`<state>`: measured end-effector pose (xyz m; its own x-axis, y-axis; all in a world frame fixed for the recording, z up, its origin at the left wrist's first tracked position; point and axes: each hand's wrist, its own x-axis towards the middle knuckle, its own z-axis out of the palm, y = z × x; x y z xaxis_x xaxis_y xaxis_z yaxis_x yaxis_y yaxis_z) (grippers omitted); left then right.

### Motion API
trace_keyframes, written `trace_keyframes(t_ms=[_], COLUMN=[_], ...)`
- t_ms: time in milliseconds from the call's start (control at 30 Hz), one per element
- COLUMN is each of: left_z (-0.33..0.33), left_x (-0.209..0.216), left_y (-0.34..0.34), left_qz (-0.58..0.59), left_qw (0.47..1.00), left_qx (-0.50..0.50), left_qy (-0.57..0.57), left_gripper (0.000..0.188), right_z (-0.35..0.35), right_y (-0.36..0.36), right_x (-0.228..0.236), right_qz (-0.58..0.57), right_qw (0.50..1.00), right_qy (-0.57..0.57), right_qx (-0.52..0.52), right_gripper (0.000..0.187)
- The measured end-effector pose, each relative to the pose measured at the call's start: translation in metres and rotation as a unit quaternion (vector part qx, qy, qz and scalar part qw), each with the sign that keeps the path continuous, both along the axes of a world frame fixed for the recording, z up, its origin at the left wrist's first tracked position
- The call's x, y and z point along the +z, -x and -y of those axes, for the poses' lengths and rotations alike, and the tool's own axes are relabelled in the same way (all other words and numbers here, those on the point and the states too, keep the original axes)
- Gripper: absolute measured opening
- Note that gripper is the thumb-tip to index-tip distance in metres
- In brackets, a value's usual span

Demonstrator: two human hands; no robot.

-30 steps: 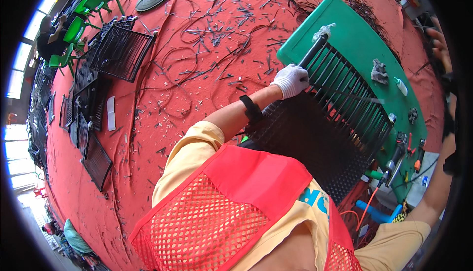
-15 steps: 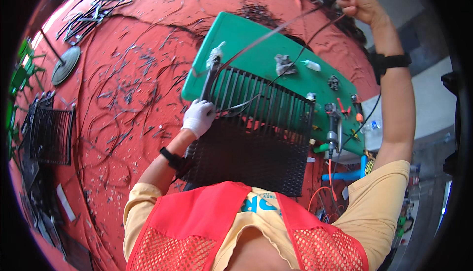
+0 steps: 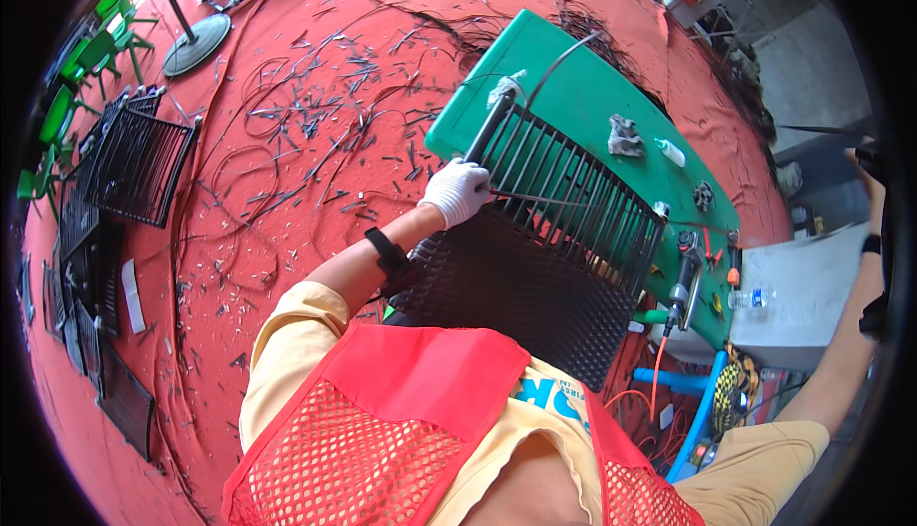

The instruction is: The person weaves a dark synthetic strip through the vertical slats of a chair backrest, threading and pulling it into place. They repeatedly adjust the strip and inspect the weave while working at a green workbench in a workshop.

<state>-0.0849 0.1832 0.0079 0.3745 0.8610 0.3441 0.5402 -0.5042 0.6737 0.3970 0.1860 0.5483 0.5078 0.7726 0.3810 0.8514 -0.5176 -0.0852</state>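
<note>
A dark panel (image 3: pixel 516 282) lies in front of me, its near part tightly woven and its far part open parallel bars (image 3: pixel 573 168) in a black frame. My left hand (image 3: pixel 459 191), in a white glove, is closed on the frame's left side rail (image 3: pixel 490 131). From beside those fingers a thin dark strip (image 3: pixel 549 200) runs rightward across the bars. Another strip (image 3: pixel 554 65) curves up above the frame's far left corner. Far out right, my bare right hand (image 3: pixel 865 182) is partly lost in the dark rim. A dark flat strip (image 3: pixel 821 129) reaches to its fingers.
Under the panel's far part stands a green table (image 3: pixel 521 43) with a crumpled grey cloth (image 3: pixel 626 136), a white bottle (image 3: pixel 671 151) and a power tool (image 3: pixel 684 273) on an orange hose. Strip scraps litter the red floor (image 3: pixel 315 172). More barred frames (image 3: pixel 138 168) stand at left.
My right hand has swung from above the table out to the far right and down. The view has turned, so the panel and my left hand sit farther right; the left hand keeps the frame's side.
</note>
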Motion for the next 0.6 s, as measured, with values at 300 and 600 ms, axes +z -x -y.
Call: trace_keyframes(t_ms=[300, 600], left_z=[0.0, -0.008], left_x=[-0.003, -0.004], left_y=[-0.004, 0.003], left_qz=[-0.001, 0.107], left_qw=[1.0, 0.991], left_qx=[0.02, 0.028], left_qy=[-0.022, 0.076], left_gripper=[0.007, 0.011], right_z=[-0.076, -0.113], right_y=[0.447, 0.505], right_x=[-0.186, -0.186], right_qz=[-0.286, 0.115], right_qw=[0.62, 0.713], right_qy=[0.422, -0.122], right_qx=[0.597, 0.681], right_gripper=[0.014, 0.018])
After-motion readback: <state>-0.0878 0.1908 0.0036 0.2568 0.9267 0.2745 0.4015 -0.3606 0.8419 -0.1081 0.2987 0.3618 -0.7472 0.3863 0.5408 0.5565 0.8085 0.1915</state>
